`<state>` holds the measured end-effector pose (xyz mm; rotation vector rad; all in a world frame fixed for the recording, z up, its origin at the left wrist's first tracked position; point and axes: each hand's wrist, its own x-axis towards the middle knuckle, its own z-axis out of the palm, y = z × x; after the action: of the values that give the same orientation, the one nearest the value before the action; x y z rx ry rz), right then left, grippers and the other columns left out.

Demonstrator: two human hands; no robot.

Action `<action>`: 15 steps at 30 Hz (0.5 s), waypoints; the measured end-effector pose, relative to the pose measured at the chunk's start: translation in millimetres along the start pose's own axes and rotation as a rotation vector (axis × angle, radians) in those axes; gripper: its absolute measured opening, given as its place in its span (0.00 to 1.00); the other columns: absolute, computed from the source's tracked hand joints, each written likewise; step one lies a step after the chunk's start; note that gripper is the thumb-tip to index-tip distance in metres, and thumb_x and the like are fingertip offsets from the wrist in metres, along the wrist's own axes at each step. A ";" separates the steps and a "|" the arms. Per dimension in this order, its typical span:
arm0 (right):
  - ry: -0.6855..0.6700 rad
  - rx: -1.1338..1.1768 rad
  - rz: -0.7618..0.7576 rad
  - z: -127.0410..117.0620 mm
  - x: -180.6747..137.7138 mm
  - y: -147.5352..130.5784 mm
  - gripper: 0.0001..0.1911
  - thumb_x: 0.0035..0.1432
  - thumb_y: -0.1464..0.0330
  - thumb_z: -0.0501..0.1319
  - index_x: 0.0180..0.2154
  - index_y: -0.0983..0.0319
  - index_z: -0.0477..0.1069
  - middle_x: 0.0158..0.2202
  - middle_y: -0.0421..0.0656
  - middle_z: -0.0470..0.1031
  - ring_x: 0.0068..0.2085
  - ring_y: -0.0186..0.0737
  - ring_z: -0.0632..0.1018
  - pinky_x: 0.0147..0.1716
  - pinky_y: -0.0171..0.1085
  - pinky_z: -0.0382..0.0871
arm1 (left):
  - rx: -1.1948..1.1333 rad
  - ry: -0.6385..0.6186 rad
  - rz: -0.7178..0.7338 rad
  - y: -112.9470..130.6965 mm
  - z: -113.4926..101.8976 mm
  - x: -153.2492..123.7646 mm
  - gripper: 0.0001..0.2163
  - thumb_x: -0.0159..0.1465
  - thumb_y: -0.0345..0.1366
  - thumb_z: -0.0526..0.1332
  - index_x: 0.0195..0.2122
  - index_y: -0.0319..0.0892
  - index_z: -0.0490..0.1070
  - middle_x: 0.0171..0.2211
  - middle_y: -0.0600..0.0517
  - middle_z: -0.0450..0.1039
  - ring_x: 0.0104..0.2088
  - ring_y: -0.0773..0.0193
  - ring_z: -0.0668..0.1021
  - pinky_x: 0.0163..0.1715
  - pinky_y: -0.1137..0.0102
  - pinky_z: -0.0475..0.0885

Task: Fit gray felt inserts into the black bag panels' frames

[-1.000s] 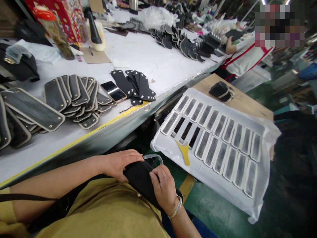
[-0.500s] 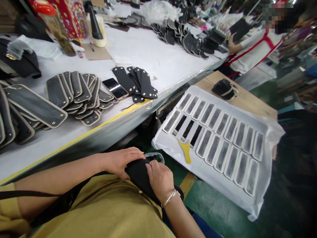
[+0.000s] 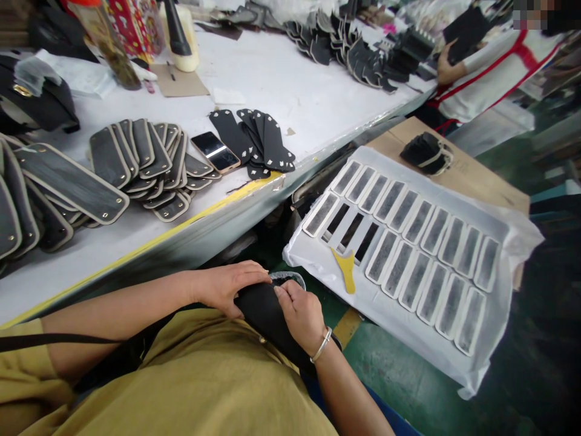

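A long black leather-like piece lies across my lap, its upper end against a pale, clear rim. My left hand wraps round its upper left side, thumb below and fingers over the top. From the right, my right hand grips the same piece, its thumb pressing near the top edge. A metal bangle circles my right wrist. The fingertips' undersides and the piece's lower part are hidden by my right hand and arm.
Dark panels with pale edges pile up on the white table. A phone lies beside black strips. To the right, a white-covered board bears rows of panels and a yellow tool. Another person stands beyond.
My view has shifted slightly, so the table and board appear displaced. Both hands keep hold of the black piece, with the right thumb still near its top edge.
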<state>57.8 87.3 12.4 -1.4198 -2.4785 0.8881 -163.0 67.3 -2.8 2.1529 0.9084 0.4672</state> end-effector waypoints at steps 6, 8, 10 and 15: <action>0.022 -0.051 0.005 3.8 0.6 -0.8 0.14 0.64 0.62 0.51 0.29 0.60 0.68 0.23 0.38 0.71 0.24 0.34 0.72 0.24 0.32 0.55 | 0.008 -0.005 0.013 1.2 -3.6 1.1 0.35 0.43 0.34 0.68 0.54 0.39 0.59 0.50 0.42 0.65 0.51 0.51 0.67 0.54 0.58 0.62; 0.072 -0.147 -0.010 8.4 -1.2 -2.0 0.14 0.64 0.62 0.51 0.30 0.60 0.68 0.22 0.39 0.72 0.24 0.35 0.73 0.24 0.33 0.54 | 0.009 -0.001 0.015 1.4 -4.2 1.1 0.35 0.43 0.34 0.68 0.53 0.38 0.59 0.50 0.42 0.65 0.52 0.51 0.66 0.54 0.58 0.62; 0.146 -0.257 -0.027 13.9 -3.6 -3.1 0.17 0.65 0.61 0.49 0.29 0.61 0.68 0.22 0.41 0.72 0.24 0.36 0.72 0.24 0.34 0.53 | 0.006 -0.003 0.019 1.7 -4.5 1.0 0.35 0.42 0.33 0.68 0.53 0.38 0.59 0.50 0.42 0.65 0.52 0.50 0.66 0.54 0.58 0.62; 0.289 -0.440 -0.059 24.8 -6.0 -4.3 0.21 0.66 0.60 0.46 0.27 0.62 0.67 0.21 0.43 0.70 0.24 0.39 0.72 0.25 0.35 0.54 | -0.008 -0.016 0.010 2.2 -5.9 1.3 0.35 0.42 0.34 0.69 0.53 0.39 0.59 0.51 0.43 0.64 0.52 0.51 0.66 0.54 0.58 0.62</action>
<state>47.9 70.3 -4.4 -1.4560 -2.5626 0.1070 -164.4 70.1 2.9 2.1519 0.8860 0.4578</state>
